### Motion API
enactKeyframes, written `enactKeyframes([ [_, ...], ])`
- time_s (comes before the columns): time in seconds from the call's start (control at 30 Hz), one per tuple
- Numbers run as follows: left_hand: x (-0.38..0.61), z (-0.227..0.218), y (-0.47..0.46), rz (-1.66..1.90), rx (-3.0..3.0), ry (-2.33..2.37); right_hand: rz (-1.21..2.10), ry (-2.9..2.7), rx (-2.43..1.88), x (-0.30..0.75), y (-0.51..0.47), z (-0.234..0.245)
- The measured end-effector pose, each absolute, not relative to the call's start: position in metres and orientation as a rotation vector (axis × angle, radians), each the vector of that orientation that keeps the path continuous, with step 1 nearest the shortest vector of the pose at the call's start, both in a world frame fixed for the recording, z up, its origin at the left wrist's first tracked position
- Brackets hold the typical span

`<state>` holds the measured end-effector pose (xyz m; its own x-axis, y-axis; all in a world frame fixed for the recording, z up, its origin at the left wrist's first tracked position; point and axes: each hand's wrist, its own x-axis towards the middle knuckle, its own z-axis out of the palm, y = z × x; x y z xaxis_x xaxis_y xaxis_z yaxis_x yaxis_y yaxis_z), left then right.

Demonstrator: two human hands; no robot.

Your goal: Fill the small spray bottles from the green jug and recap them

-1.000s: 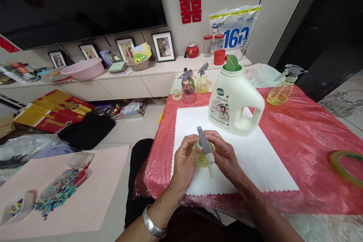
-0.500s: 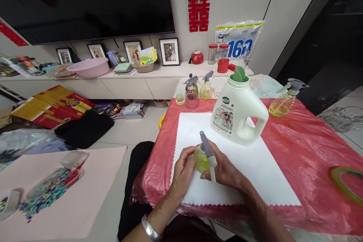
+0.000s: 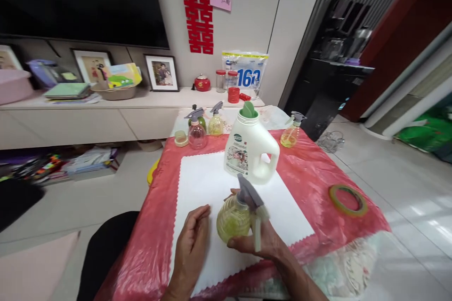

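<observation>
My right hand [image 3: 268,240] grips a clear spray bottle [image 3: 231,221] with yellow-green liquid and a grey trigger head. The bottle is tilted a little above the white scalloped-edge sheet [image 3: 201,174]. To its left, my left hand [image 3: 192,244] is apart from it, fingers extended and holding nothing. Behind the bottle stands a large pale-green detergent jug [image 3: 250,150] with a green spout [image 3: 248,109] in its open neck. A pale cap [image 3: 181,138] rests near the far left corner of the red cover.
Spray bottles stand at the back: a pink one [image 3: 197,136], a yellowish one [image 3: 215,124] and a green one [image 3: 202,120]. Another spray bottle [image 3: 290,135] is at the right. A tape roll [image 3: 348,200] lies on the red plastic cover [image 3: 148,244]. A cabinet [image 3: 151,117] runs behind.
My left hand has let go of the spray bottle and moved left of it. My right hand has turned and tilted the bottle. The camera view has swung to the right.
</observation>
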<state>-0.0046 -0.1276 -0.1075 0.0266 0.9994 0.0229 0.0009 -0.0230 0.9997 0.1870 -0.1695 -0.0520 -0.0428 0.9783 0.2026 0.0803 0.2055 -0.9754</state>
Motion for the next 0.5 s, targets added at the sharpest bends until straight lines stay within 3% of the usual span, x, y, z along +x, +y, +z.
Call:
enactKeyframes([
  [0.17, -0.008, -0.116, -0.130, 1.149, 1.234, 1.154, 1.060, -1.089, -1.079, 0.232, -0.213, -0.039],
  [0.37, -0.010, -0.123, -0.133, 1.106, 1.314, 1.154, 0.528, -0.904, -1.550, 0.314, -0.211, -0.014],
  [0.5, -0.009, -0.120, -0.131, 1.097, 1.359, 1.168, 0.355, -0.811, -1.635, 0.360, -0.173, -0.018],
])
